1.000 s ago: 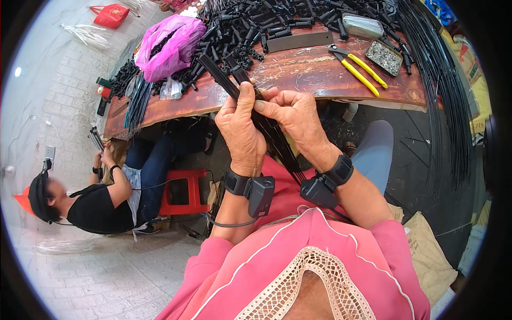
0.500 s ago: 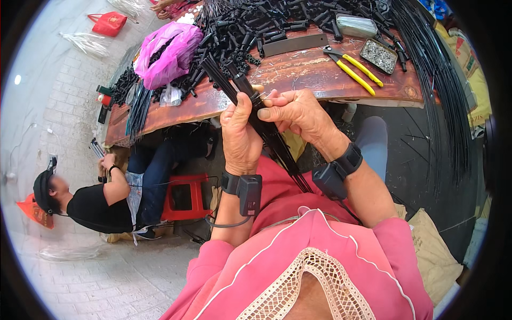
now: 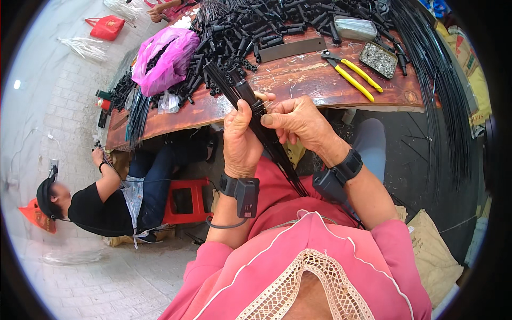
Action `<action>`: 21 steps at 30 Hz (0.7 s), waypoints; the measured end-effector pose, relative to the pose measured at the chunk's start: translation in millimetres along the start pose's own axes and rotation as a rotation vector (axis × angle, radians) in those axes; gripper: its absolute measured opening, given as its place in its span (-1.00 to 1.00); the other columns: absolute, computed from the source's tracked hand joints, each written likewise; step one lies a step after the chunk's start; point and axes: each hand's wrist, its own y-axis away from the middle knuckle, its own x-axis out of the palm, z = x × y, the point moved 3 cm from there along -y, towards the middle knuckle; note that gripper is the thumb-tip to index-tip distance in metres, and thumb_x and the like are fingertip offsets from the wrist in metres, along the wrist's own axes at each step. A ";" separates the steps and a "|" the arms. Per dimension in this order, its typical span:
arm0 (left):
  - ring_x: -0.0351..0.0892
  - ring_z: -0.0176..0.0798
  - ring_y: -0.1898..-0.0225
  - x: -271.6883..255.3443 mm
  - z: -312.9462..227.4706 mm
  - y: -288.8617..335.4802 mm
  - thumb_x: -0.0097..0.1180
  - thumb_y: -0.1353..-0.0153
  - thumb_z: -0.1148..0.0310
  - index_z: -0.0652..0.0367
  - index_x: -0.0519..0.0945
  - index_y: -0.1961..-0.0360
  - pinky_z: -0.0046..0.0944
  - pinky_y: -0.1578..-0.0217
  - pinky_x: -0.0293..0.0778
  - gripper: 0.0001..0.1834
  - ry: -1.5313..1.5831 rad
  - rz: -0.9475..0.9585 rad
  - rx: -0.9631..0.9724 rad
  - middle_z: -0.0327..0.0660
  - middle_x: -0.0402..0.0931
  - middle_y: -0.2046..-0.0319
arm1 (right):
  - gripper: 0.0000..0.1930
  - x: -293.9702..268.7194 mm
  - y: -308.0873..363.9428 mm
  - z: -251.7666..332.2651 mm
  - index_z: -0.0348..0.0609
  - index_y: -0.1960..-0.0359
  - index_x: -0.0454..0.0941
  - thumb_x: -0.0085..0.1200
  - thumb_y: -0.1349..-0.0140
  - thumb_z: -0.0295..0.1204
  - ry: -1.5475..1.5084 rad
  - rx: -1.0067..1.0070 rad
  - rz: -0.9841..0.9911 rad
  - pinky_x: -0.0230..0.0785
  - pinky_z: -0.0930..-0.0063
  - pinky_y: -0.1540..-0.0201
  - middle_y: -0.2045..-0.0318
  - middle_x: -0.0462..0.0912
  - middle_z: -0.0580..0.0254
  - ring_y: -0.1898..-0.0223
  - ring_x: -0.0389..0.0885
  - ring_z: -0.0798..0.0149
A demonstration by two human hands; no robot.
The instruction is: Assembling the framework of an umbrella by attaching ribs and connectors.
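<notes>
A bundle of thin black ribs (image 3: 278, 154), looking like a folded umbrella frame, slants from the table's front edge down to my lap. My left hand (image 3: 240, 146) is closed around its upper part, thumb up along the side. Close to a thicker black collar (image 3: 257, 109) on the bundle, my right hand (image 3: 306, 125) has thumb and forefinger pinched together. What lies in that pinch is too small to make out. The hidden left fingers wrap behind the ribs.
The wooden table (image 3: 304, 74) carries a heap of black plastic tubes (image 3: 240, 37), yellow-handled pliers (image 3: 352, 77), a metal bar (image 3: 292, 49), a tin of small metal bits (image 3: 378, 58) and a pink bag (image 3: 162, 58). Long black rods (image 3: 434, 90) overhang at right. A co-worker (image 3: 101, 208) sits left.
Both my hands stay at the bundle; the right fingertips have shifted slightly down and right at the collar. The bundle's top leans a little more upright. At left, the co-worker's hands have moved.
</notes>
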 end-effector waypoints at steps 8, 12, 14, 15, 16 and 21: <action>0.56 -0.25 0.16 -6.9 3.5 2.9 -0.04 -0.41 0.12 0.34 0.51 0.07 -0.24 0.06 0.48 -0.58 0.095 0.018 -0.024 -0.05 0.51 0.03 | -0.66 -4.7 -13.6 10.2 -0.19 0.55 0.61 0.51 0.20 -0.26 0.031 -0.009 0.043 0.25 0.69 0.63 0.62 0.57 0.33 0.65 0.47 0.54; 0.55 -0.26 0.09 -1.0 -0.3 4.7 -0.03 -0.40 0.13 0.32 0.52 0.05 -0.23 -0.02 0.44 -0.59 0.079 -0.002 -0.058 -0.07 0.50 0.00 | -0.62 -4.0 -4.6 32.9 -0.26 0.48 0.61 0.55 0.28 -0.35 0.064 -0.090 0.007 0.33 0.62 0.51 0.52 0.61 0.32 0.56 0.51 0.49; 0.54 -0.26 0.03 1.3 -7.0 8.1 -0.02 -0.40 0.12 0.30 0.52 0.03 -0.22 -0.07 0.40 -0.59 -0.027 0.044 -0.070 -0.09 0.50 -0.01 | -0.56 -6.7 -6.0 36.3 -0.35 0.39 0.60 0.55 0.32 -0.42 0.189 -0.096 0.058 0.38 0.58 0.45 0.47 0.62 0.28 0.51 0.55 0.44; 0.56 -0.25 0.05 -0.6 -10.1 8.0 -0.02 -0.40 0.13 0.30 0.51 0.02 -0.23 -0.04 0.44 -0.59 -0.069 0.059 -0.080 -0.10 0.54 0.04 | -0.56 -7.2 -7.0 37.8 -0.35 0.39 0.60 0.55 0.32 -0.42 0.188 -0.094 0.058 0.38 0.58 0.45 0.47 0.62 0.28 0.51 0.55 0.44; 0.56 -0.25 0.05 -3.1 -13.6 7.8 -0.02 -0.40 0.13 0.30 0.51 0.02 -0.23 -0.04 0.44 -0.59 -0.069 0.057 -0.083 -0.10 0.54 0.04 | -0.53 -7.8 -7.8 42.0 -0.37 0.36 0.59 0.55 0.31 -0.40 0.315 -0.179 0.037 0.39 0.57 0.43 0.46 0.62 0.25 0.49 0.56 0.43; 0.65 -0.13 0.35 3.3 -3.8 7.7 -0.10 -0.40 0.01 0.28 0.41 -0.05 -0.20 0.26 0.59 -0.50 -0.048 0.163 -0.208 -0.04 0.59 0.34 | -0.53 -12.4 -14.9 47.6 -0.42 0.27 0.58 0.50 0.20 -0.40 0.488 -0.466 0.157 0.43 0.52 0.43 0.52 0.63 0.16 0.55 0.60 0.36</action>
